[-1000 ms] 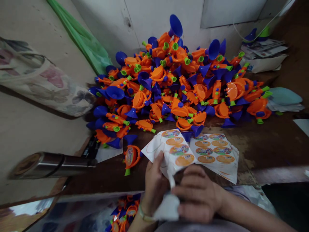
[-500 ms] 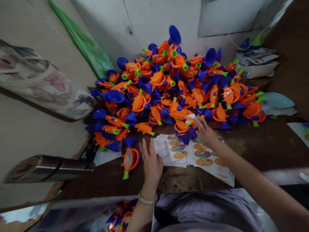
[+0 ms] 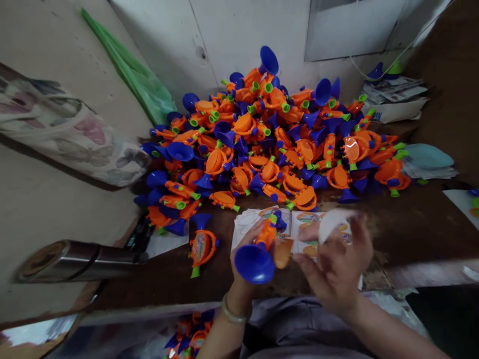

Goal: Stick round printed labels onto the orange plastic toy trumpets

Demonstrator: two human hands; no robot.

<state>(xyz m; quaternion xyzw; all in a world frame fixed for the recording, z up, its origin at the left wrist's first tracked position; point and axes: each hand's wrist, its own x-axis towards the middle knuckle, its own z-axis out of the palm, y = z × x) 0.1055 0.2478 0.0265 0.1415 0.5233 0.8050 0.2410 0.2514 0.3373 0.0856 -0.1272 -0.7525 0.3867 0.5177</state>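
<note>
My left hand [image 3: 241, 288] is closed round a toy trumpet [image 3: 255, 264], its blue bell tilted towards me. Over the table to its right is my right hand [image 3: 337, 274], smeared by motion. A white oval sticker [image 3: 331, 225] sits at its fingers, pale side showing. Beneath both hands lie sticker sheets [image 3: 299, 230] with orange oval prints, partly covered by the hands. To the left, another toy trumpet [image 3: 202, 248] lies on the table with a printed sticker on its orange body.
A large heap of orange and blue toy trumpets [image 3: 243, 124] fills the back of the table. A steel flask [image 3: 80, 259] lies at the left. Papers [image 3: 396, 99] and a pale blue dish [image 3: 430, 155] are at the right. A green plastic bag [image 3: 130, 75] hangs at back left.
The toy trumpet has left the front of the heap and is now in my left hand. My right hand has drawn back from the heap towards me, with the white sticker at its fingers.
</note>
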